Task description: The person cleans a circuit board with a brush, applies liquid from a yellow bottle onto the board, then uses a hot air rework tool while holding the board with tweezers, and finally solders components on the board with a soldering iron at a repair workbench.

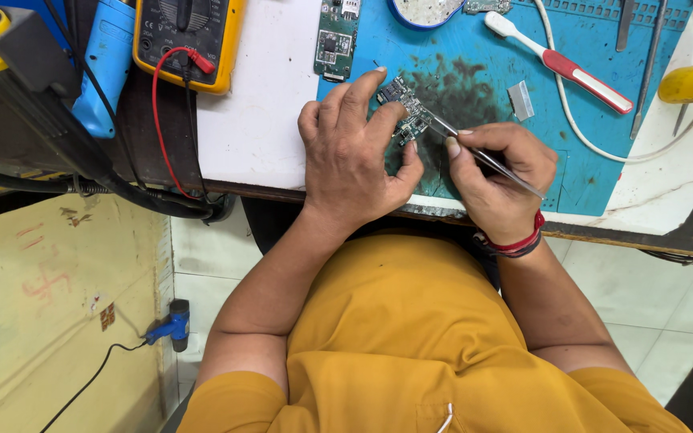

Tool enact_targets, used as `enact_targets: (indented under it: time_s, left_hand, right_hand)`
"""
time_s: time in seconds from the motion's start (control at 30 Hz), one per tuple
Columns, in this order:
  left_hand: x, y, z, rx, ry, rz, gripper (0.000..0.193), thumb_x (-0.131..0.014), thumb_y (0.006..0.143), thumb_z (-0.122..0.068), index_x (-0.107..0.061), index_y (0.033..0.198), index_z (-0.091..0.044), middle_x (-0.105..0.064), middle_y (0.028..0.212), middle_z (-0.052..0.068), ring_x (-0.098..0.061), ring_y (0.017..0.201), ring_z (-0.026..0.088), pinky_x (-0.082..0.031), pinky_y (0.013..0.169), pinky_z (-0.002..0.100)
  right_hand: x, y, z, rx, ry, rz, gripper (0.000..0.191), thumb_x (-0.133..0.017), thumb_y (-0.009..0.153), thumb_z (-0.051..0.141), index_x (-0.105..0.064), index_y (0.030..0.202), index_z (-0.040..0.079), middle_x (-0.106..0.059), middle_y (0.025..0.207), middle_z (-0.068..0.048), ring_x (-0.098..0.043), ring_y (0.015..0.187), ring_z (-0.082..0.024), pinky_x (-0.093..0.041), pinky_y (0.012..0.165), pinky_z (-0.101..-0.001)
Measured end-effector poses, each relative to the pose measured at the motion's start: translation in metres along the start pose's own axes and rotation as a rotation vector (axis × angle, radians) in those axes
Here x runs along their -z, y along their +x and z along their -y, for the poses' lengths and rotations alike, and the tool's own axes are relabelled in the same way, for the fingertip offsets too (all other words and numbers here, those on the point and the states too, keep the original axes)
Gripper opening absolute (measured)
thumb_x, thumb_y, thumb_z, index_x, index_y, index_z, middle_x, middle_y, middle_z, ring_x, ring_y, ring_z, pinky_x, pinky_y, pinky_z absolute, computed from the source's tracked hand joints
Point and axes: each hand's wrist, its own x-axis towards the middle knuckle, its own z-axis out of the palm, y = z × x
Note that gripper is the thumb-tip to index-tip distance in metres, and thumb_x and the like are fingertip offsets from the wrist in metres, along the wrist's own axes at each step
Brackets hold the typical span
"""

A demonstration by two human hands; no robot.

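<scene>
Head view: left hand (354,156) pinches and half hides circuit board (405,112); right hand (497,172) grips tweezers (483,156).

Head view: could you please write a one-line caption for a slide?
Left hand steadies a small circuit board on a blue mat while right hand applies tweezers.

I see yellow multimeter (188,36) with red lead (162,112) top left | red-white toothbrush (563,64) on blue mat (603,136) | second circuit board (335,36) | blue tool (172,325) on floor
</scene>
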Motion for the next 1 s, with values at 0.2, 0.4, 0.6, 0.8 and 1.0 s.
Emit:
enact_targets:
  time_s: [0.2,0.4,0.6,0.8,1.0]
  left_hand:
    - [-0.0005,0.0,0.0002,-0.003,0.002,0.0,0.034,-0.077,0.085,-0.03,-0.071,0.112,-0.011,-0.05,0.144,0.013,-0.044,0.134,0.029,-0.029,0.111,0.046]
    - [-0.0006,0.0,0.0006,-0.003,0.0,0.002,0.034,-0.077,0.085,-0.03,-0.071,0.112,-0.01,-0.05,0.144,0.013,-0.044,0.134,0.029,-0.03,0.111,0.046]
    - [-0.0005,0.0004,0.0005,-0.004,0.001,0.001,0.033,-0.077,0.085,-0.029,-0.071,0.111,-0.011,-0.049,0.144,0.013,-0.044,0.135,0.029,-0.029,0.111,0.046]
    - [0.0,0.0006,-0.0003,-0.002,0.003,0.0,0.034,-0.077,0.084,-0.03,-0.071,0.112,-0.01,-0.05,0.144,0.013,-0.044,0.134,0.029,-0.029,0.111,0.046]
    - [0.0001,0.0007,-0.0001,0.0,0.0,0.002,0.034,-0.076,0.084,-0.03,-0.071,0.112,-0.01,-0.05,0.144,0.013,-0.044,0.134,0.029,-0.029,0.111,0.046]
  right_hand:
    - [-0.0003,-0.0005,-0.0012,-0.012,0.015,-0.01,0.012,-0.078,0.1,-0.006,-0.069,0.107,-0.004,-0.072,0.096,-0.01,-0.066,0.08,-0.009,-0.052,0.072,-0.0209]
    - [-0.0005,-0.0008,-0.001,-0.031,0.015,-0.023,0.012,-0.078,0.1,-0.005,-0.068,0.107,-0.003,-0.071,0.094,-0.009,-0.064,0.077,-0.008,-0.05,0.069,-0.0201]
    - [-0.0001,-0.0008,-0.0009,-0.037,0.018,-0.021,0.011,-0.078,0.101,-0.004,-0.068,0.106,-0.003,-0.071,0.091,-0.008,-0.064,0.076,-0.007,-0.05,0.069,-0.0198]
    - [-0.0002,-0.0007,-0.0021,-0.046,0.001,-0.025,0.013,-0.08,0.101,-0.004,-0.069,0.107,-0.003,-0.071,0.091,-0.008,-0.063,0.076,-0.006,-0.05,0.069,-0.0197]
    - [-0.0007,-0.0004,-0.003,-0.054,0.017,-0.029,0.013,-0.08,0.1,-0.004,-0.069,0.108,-0.003,-0.071,0.094,-0.007,-0.062,0.076,-0.006,-0.049,0.068,-0.0194]
